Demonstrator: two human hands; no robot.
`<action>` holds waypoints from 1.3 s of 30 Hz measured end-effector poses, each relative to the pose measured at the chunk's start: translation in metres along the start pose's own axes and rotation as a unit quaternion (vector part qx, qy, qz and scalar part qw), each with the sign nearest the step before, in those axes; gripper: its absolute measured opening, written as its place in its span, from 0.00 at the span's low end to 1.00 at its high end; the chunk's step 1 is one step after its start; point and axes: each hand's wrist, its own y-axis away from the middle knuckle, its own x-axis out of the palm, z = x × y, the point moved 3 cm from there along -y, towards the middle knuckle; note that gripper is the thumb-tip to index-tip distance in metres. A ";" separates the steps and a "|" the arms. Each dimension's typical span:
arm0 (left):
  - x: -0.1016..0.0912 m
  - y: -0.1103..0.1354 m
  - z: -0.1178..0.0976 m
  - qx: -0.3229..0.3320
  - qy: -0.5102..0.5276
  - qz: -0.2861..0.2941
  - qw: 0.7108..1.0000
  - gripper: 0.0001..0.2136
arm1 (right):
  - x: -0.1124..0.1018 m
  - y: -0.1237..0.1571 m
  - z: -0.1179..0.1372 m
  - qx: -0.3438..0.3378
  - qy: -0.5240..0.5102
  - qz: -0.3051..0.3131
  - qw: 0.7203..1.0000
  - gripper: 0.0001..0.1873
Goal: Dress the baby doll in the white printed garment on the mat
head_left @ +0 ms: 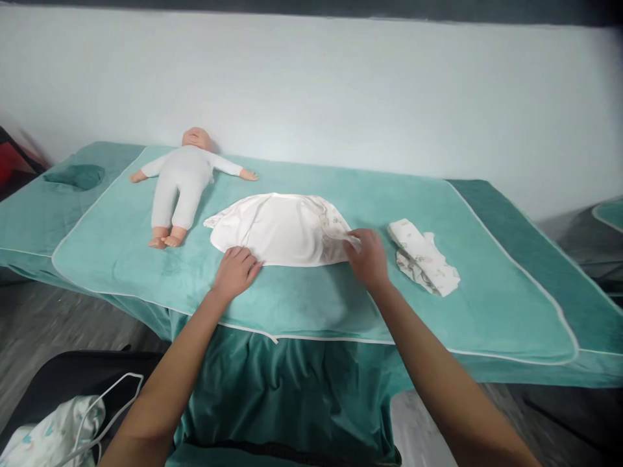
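A white baby garment [282,230] with small printed figures at its ends lies spread in a half-round shape on the green table cover. My left hand [237,272] rests on its near left edge, fingers lying on the cloth and thumb out to the side. At the right end, my right hand [367,256] pinches a fold of the garment and lifts it slightly. To the right of that hand is a folded printed cloth [426,256]. A baby doll [182,178] in a white suit lies on its back at the far left, arms stretched out.
The table has a light green mat [311,311] with white piping over a darker green cover. A small green cushion [75,176] sits at the left end. On a black chair [92,370] at lower left are a printed cloth [58,431] and a white hanger [109,408]. A white wall stands behind.
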 end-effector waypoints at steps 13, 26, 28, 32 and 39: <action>0.000 -0.001 0.001 -0.027 0.001 -0.006 1.000 0.16 | 0.003 -0.065 -0.066 0.288 -0.238 0.097 0.923 0.13; 0.002 -0.004 0.002 -0.040 -0.011 -0.009 0.999 0.15 | -0.009 -0.091 -0.105 0.170 -0.021 -0.107 0.979 0.18; 0.002 -0.004 0.002 -0.039 -0.011 -0.012 0.999 0.15 | -0.001 -0.083 -0.110 0.232 -0.024 -0.092 0.968 0.18; 0.003 -0.005 0.002 -0.041 -0.013 -0.017 0.999 0.15 | 0.006 -0.082 -0.113 0.266 -0.054 -0.064 0.960 0.14; 0.004 -0.005 0.003 -0.038 -0.003 -0.034 0.999 0.13 | 0.009 -0.098 -0.113 0.283 -0.255 -0.056 0.923 0.09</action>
